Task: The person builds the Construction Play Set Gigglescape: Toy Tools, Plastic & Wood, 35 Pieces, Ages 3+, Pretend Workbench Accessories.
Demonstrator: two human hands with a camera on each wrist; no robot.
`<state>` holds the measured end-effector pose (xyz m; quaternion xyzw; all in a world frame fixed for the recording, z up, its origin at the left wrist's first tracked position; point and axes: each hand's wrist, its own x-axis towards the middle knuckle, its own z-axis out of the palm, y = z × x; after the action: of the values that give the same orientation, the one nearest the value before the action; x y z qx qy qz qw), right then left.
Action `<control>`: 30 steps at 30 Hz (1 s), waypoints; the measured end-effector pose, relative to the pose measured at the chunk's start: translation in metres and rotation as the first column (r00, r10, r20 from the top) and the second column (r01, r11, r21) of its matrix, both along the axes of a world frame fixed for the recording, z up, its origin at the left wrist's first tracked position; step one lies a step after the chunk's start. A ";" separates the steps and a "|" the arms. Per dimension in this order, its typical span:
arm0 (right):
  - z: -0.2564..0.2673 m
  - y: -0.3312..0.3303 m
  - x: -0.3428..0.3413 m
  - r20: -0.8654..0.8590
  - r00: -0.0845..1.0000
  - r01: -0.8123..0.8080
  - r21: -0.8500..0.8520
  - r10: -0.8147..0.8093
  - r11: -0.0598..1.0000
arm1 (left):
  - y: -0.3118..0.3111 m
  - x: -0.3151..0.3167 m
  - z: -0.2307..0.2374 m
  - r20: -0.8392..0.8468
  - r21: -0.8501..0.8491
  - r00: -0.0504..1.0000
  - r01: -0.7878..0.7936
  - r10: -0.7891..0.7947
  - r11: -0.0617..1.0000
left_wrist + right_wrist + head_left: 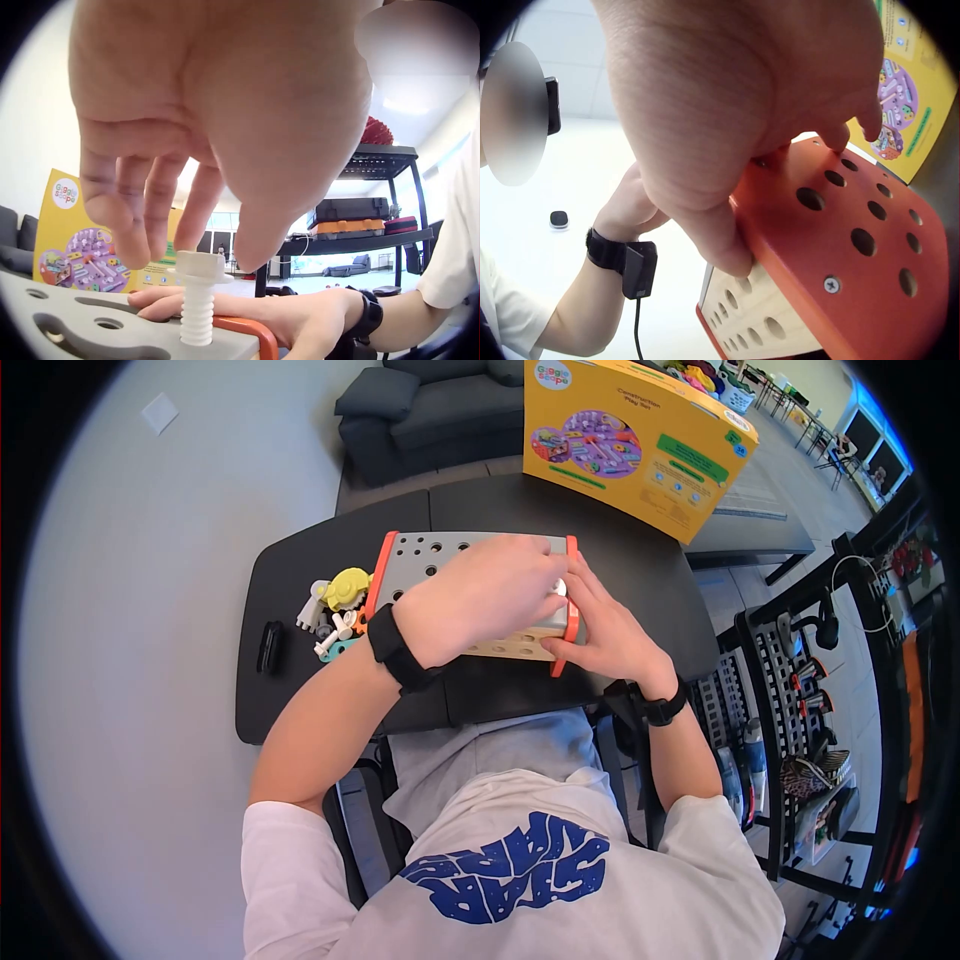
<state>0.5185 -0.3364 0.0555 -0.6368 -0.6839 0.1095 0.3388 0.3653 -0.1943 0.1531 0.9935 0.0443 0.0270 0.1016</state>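
Note:
A wooden toy workbench (pixel 410 565) stands on the dark table, with a grey holed top, red end panels and pale wooden sides. A white toy bolt (pixel 198 296) stands upright in its top near the right end. My left hand (pixel 490 595) is over the top, its fingers and thumb spread loosely around and just above the bolt's head. My right hand (pixel 610 625) grips the right end: its thumb (pixel 731 251) presses the wooden front beside the red panel (pixel 840 232), while its fingers lie over the top edge.
Left of the workbench lie loose toy parts, among them a yellow piece (pixel 348 588) and white bolts. A black case (pixel 270 648) is near the table's left edge. A yellow box (pixel 640 445) stands behind the table, and a black shelf rack (pixel 790 690) is at the right.

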 end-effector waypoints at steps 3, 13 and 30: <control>-0.002 0.000 0.000 -0.003 1.000 0.011 0.007 -0.011 1.000 | 0.002 -0.003 -0.003 0.107 -0.056 0.987 0.122 -0.116 0.991; 0.001 0.000 0.000 -0.033 0.999 0.023 -0.092 -0.026 0.996 | -0.004 0.004 -0.010 0.294 -0.143 0.934 0.251 -0.201 0.957; -0.007 -0.002 0.003 -0.001 0.999 0.039 -0.118 -0.040 0.992 | -0.008 0.008 -0.010 0.321 0.046 0.937 0.127 -0.135 0.991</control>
<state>0.5216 -0.3380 0.0488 -0.6689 -0.6629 0.1443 0.3039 0.3737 -0.2024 0.1431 0.9775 -0.0394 0.1832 0.0969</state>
